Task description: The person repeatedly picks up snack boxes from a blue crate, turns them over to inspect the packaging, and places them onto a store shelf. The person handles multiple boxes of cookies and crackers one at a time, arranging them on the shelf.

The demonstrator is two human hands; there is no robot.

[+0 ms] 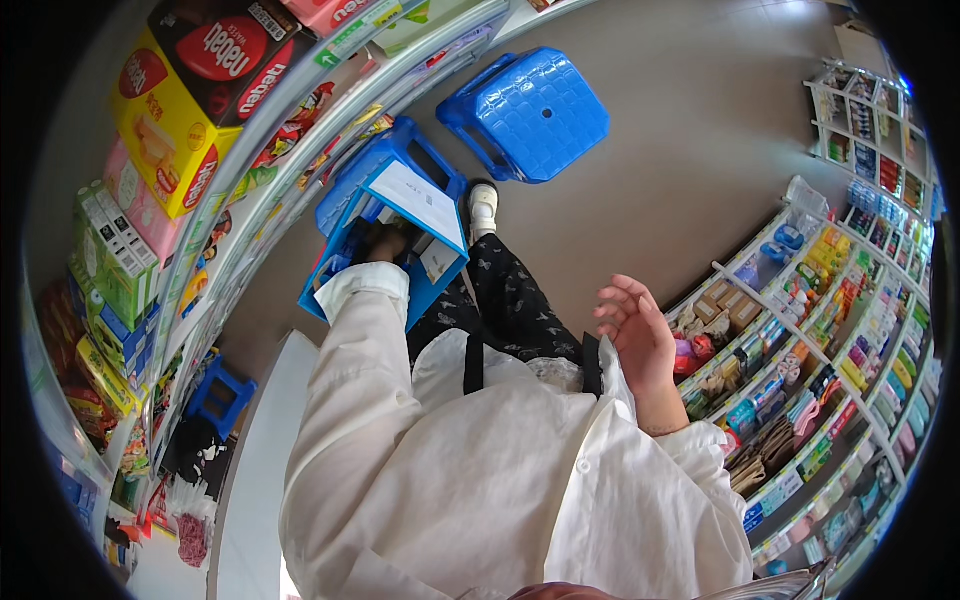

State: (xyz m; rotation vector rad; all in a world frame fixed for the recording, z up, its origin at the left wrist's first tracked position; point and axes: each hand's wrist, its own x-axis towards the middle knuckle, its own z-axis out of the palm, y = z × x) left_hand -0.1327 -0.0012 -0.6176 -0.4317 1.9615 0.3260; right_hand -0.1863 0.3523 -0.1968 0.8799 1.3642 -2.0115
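Note:
My left hand (pixel 386 244) reaches down into a blue open-topped box (pixel 432 298), and shadow darkens it there. Dark items lie around its fingers, and I cannot tell whether it grips one. A white sheet (pixel 417 196) with writing and a printed code covers the box's far side. Inside the box, a pale card or paper (pixel 436 261) shows near the right wall. To the right of my body, my right hand (pixel 637 330) hangs in the air with bent, slightly parted fingers and nothing in it. Just beyond the box is a blue plastic stool (pixel 427 154).
Another blue plastic stool (pixel 544 112) stands on the grey floor beyond my shoe (pixel 484 206). Shelves with boxed snacks (pixel 176 112) curve along the left. On the right, stocked store shelves (pixel 795 337) hold many small packages. A white panel (pixel 262 465) rises at lower left.

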